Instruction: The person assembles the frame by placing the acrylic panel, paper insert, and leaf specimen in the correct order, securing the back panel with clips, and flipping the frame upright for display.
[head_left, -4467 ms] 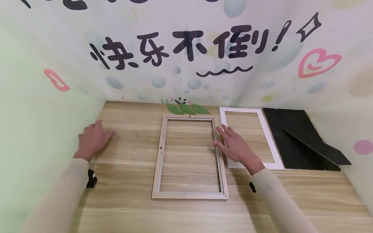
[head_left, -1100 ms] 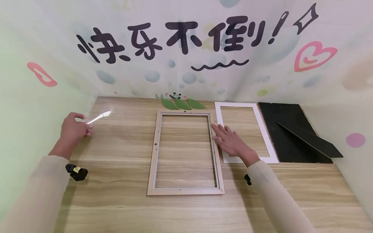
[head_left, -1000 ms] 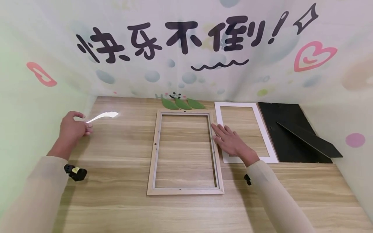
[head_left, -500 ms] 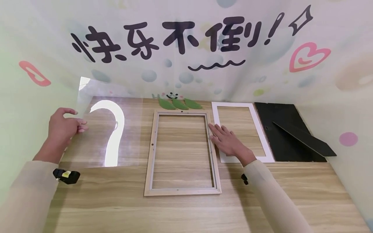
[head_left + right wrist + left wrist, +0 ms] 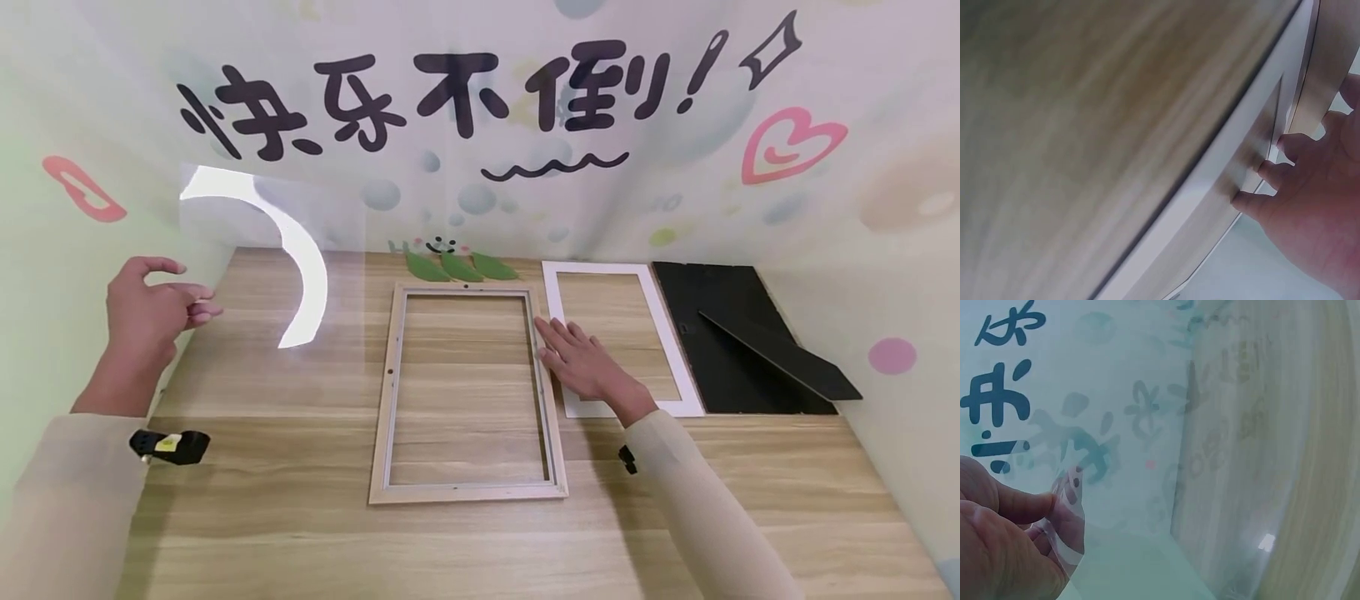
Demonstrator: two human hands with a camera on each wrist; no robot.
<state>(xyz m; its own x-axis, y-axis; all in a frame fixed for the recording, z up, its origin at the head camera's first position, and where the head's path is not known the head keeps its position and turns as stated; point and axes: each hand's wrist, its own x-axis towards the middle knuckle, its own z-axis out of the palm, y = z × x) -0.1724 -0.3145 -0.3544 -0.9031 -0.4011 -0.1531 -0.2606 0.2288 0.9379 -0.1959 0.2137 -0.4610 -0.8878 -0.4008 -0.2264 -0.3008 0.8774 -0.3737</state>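
My left hand pinches the left edge of a clear plastic sheet, raised and tilted at the table's left side, with a curved band of glare across it. In the left wrist view the thumb and fingers grip the sheet's edge, and wall lettering shows through and reflects in the sheet. A light wooden picture frame lies flat in the middle of the table. My right hand, fingers extended, has its fingertips at the frame's right rail; its palm overlaps a white mat.
A black backing board with its stand leg sticking up lies right of the mat, near the right wall. Several green leaves are behind the frame. A printed cloth wall closes off the table's back edge.
The left hand first reached to the table's left side, then took hold of the clear sheet, lifted it and tilted it up. The right hand has stayed at the frame's right rail.
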